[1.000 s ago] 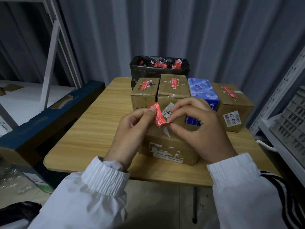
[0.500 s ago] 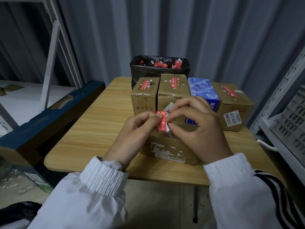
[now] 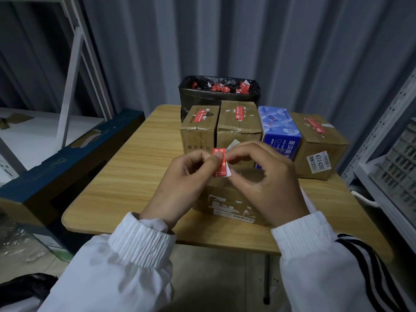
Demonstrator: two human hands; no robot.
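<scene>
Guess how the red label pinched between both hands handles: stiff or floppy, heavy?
Probably floppy: the red label looks paper-thin and appears folded, white backing showing at its edge. Likely near weightless: left hand and right hand hold it by fingertip pinch alone. Possibly tacky; I cannot confirm.

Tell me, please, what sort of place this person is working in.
Probably a parcel storeroom: taped brown cardboard boxes bearing red labels stand on the wooden table, grey perforated metal shelving lines the right side, and a black-lined bin holds discarded red stickers like the small red sticker being handled.
</scene>
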